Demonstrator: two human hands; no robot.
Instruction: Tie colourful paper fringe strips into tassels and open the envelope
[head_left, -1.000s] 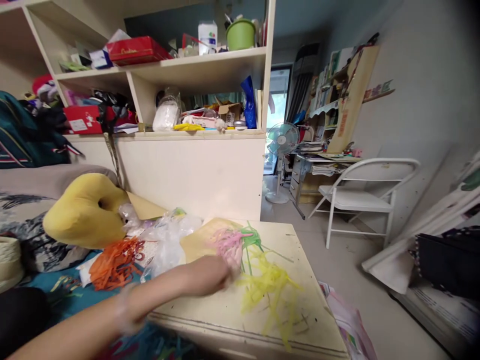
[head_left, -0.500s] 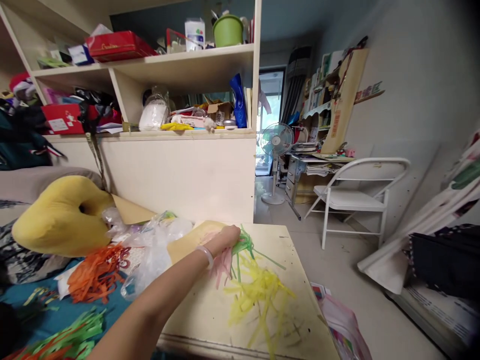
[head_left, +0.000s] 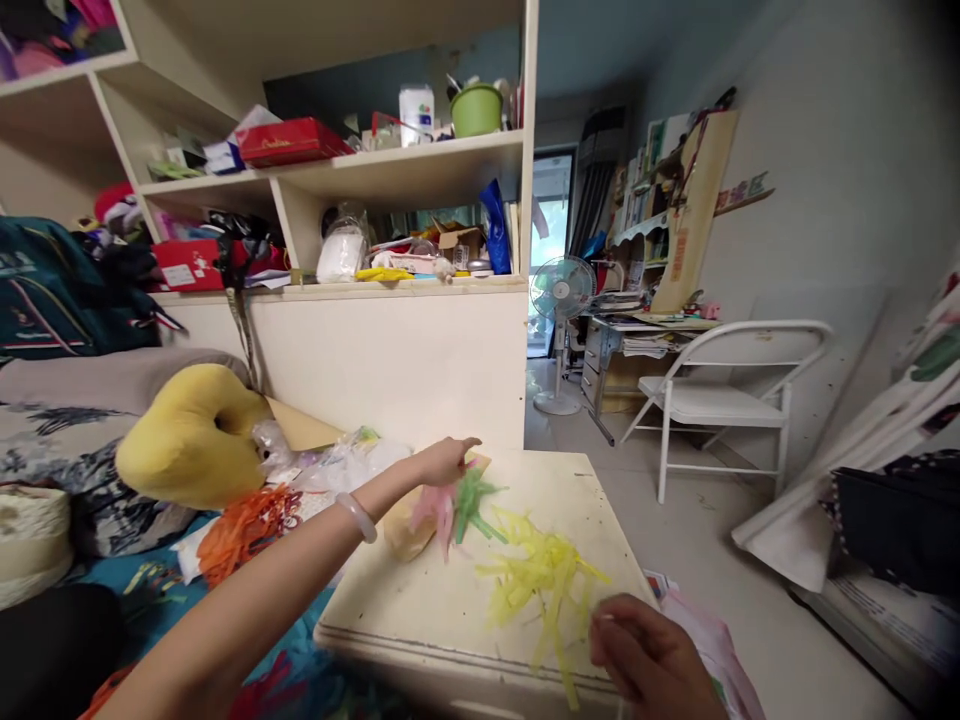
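My left hand [head_left: 442, 462] reaches across the cream table [head_left: 420, 620] and grips a bunch of pink paper strips [head_left: 431, 505] and green paper strips [head_left: 472, 497], which hang from it just above the tabletop. A pale bracelet [head_left: 356, 517] sits on that wrist. A tan sheet [head_left: 401, 535] lies curled under the bunch. Loose yellow strips [head_left: 544, 575] are spread on the table to the right. My right hand [head_left: 645, 660] is at the table's near right corner, fingertips close to the yellow strips; it is blurred and I see nothing in it.
Left of the table lie orange strips [head_left: 236, 525], clear plastic bags [head_left: 337, 465] and a yellow cushion [head_left: 187, 440] on a bed. A cluttered shelf unit [head_left: 390, 170] stands behind. A white folding chair [head_left: 720, 400] and a fan [head_left: 561, 290] stand on the floor to the right.
My left hand has closed on the pink and green strips and raised them off the table. My right hand has come into view at the near right corner.
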